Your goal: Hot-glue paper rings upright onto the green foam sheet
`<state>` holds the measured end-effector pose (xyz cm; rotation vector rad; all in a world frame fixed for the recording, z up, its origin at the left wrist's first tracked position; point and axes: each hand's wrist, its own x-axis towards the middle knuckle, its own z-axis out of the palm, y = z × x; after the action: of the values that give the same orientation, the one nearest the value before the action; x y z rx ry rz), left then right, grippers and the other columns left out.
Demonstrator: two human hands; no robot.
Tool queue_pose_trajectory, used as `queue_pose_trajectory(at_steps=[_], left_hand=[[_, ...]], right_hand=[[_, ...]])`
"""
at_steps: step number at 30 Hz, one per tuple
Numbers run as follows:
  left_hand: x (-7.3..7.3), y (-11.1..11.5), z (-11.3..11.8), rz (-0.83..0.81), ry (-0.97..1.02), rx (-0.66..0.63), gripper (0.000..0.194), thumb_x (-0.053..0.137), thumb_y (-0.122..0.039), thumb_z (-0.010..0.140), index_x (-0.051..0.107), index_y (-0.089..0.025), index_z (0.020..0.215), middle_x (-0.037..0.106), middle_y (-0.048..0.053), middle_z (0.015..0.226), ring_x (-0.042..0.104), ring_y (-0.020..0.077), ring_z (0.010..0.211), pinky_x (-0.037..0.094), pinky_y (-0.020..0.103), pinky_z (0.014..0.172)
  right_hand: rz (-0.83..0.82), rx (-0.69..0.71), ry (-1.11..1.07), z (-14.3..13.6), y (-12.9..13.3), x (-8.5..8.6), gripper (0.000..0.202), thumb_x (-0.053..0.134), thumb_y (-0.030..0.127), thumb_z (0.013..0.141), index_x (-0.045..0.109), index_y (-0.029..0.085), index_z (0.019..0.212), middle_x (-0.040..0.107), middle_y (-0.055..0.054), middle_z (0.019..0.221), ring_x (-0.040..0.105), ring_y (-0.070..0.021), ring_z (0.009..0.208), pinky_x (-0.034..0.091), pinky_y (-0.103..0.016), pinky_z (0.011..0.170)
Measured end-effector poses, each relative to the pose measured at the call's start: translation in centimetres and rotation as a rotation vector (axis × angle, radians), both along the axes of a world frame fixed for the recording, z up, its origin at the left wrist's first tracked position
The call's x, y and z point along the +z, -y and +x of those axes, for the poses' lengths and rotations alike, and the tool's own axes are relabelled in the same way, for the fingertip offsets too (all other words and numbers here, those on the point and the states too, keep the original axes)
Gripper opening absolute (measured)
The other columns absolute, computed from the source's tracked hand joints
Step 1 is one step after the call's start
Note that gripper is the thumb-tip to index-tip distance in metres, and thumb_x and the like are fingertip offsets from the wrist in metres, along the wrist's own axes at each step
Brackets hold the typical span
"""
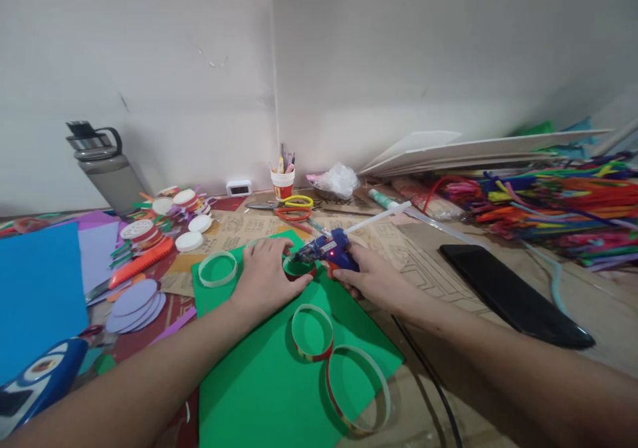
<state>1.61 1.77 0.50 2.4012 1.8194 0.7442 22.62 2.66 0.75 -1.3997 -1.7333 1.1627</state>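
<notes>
My left hand (264, 272) rests on a green foam sheet (249, 381), its thumb and fingers curved around a red paper ring (302, 276) standing on edge there. In my right hand (366, 272) is a blue glue gun (339, 245) with a small red light lit. Its nozzle points left, at the inside of the ring. A long white glue stick (381, 215) sticks out of the gun's back. Another ring (218, 284) stands left of my left hand. Two more patterned rings, a smaller one (326, 355) and a larger one (359, 428), stand touching nearer me.
Lavender discs (134, 298), an orange cutter (142, 262) and a blue tool (44, 381) lie left. Behind are yellow and red scissors (296, 202), a pen cup (282, 185) and a bottle (107, 169). A black phone (513, 295) and pipe cleaners (563, 202) lie right. The black cable (428, 375) trails toward me.
</notes>
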Motion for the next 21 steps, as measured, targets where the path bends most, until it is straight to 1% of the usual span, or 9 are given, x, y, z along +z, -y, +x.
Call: queue_pose_trajectory(at_steps=[3,9,15,21], left_hand=[[-0.09,0.02,-0.06,0.004,-0.002,0.001,0.044,0.072,-0.048,0.073,0.056,-0.022,0.104,0.066,0.006,0.106,0.058,0.0294,0.106,0.037,0.046,0.091],[-0.29,-0.09,-0.06,0.005,0.002,-0.004,0.045,0.073,-0.049,0.071,0.056,-0.022,0.104,0.066,0.006,0.107,0.058,0.0292,0.107,0.037,0.046,0.091],[-0.23,-0.04,-0.02,0.005,0.013,-0.006,0.048,0.072,-0.049,0.072,0.056,-0.022,0.108,0.066,0.007,0.11,0.058,0.0294,0.11,0.037,0.047,0.094],[-0.31,-0.12,-0.1,0.012,0.005,-0.01,0.048,0.072,-0.05,0.072,0.056,-0.021,0.108,0.066,0.007,0.109,0.057,0.0301,0.111,0.037,0.048,0.095]], right_hand=[[-0.006,0.013,0.009,0.11,0.01,-0.3,0.022,0.064,0.019,0.08,0.052,0.021,0.099,0.058,0.004,0.063,0.054,-0.0111,0.047,0.045,-0.024,0.044],[0.048,0.026,0.036,0.08,-0.04,-0.28,0.027,0.063,0.018,0.08,0.055,0.02,0.105,0.059,0.003,0.067,0.056,-0.0119,0.052,0.047,-0.024,0.046],[0.098,0.025,0.053,0.13,0.08,-0.37,0.024,0.063,0.022,0.08,0.058,0.02,0.103,0.061,0.0,0.071,0.057,-0.0139,0.054,0.048,-0.026,0.049],[0.123,0.002,0.035,0.19,0.36,-0.49,0.023,0.063,0.023,0.08,0.06,0.02,0.103,0.067,-0.004,0.084,0.061,-0.0157,0.061,0.049,-0.028,0.053]])
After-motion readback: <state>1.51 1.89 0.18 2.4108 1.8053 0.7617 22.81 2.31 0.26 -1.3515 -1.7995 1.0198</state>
